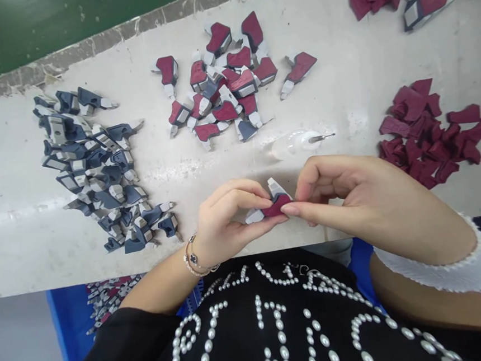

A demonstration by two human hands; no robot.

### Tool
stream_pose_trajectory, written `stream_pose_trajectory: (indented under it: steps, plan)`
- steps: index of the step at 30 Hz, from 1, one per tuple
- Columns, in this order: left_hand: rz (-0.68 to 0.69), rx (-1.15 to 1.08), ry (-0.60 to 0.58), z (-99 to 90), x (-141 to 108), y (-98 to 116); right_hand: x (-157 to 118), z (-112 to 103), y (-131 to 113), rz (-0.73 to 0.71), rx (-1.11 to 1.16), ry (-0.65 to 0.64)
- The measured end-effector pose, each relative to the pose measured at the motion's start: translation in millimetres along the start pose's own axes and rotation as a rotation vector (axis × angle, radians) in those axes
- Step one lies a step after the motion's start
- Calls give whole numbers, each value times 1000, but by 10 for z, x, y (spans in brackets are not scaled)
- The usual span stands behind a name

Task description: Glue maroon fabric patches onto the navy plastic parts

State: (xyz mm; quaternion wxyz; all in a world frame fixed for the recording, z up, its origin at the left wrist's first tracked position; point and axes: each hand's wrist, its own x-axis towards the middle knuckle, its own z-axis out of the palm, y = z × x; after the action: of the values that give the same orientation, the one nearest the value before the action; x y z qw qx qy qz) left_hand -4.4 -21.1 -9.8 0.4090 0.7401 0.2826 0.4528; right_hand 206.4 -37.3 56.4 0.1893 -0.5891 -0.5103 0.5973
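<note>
One grey-and-blue part point(278, 190) with a red inlay point(275, 206) on its upward face was held between the hands, over the near edge of the bench point(341, 76). Left hand point(235, 217): thumb and forefinger pinched the part from opposite edges. Right hand point(343, 194): thumb tip touched the inlay's right end, other fingers curled; could not tell whether they gripped the part too.

Surroundings: loose red inlays point(425, 125) lay to the right, bare blue-grey parts point(105, 175) to the left, red-faced parts point(232, 85) beyond the hands. A white bottle point(292, 144) with a thin metal tip lay nearer.

Step judged to be seating the inlay. Good practice, in my estimate: keep the left pinch steady, match the inlay's outline to the blue border, then press evenly from one end to the other. Uneven thumb pressure could tilt or slide it. Fit along the covered edges was not visible.
</note>
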Motion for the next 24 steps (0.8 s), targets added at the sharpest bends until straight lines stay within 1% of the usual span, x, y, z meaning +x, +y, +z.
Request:
stream_pose_trajectory:
  steps: [4,7,9,12,17,21,24]
  plan:
    - [-9,-68,-6,-11,23,14,-13,-40,13,-46,28,-96]
    - [-1,-77,-14,-19,33,17,6,-58,10,-101,-5,-136]
    - [18,-73,-22,-20,39,14,17,-62,4,-111,-4,-157]
    - [43,-76,-18,-8,40,4,16,-57,-7,-112,2,-161]
    - [53,-69,29,27,19,-12,-3,-23,-20,-120,-79,-137]
    - [34,-52,31,25,7,-20,-27,-3,-24,-140,-79,-164]
    - [45,-63,31,7,10,-21,-41,9,-22,-165,-113,-174]
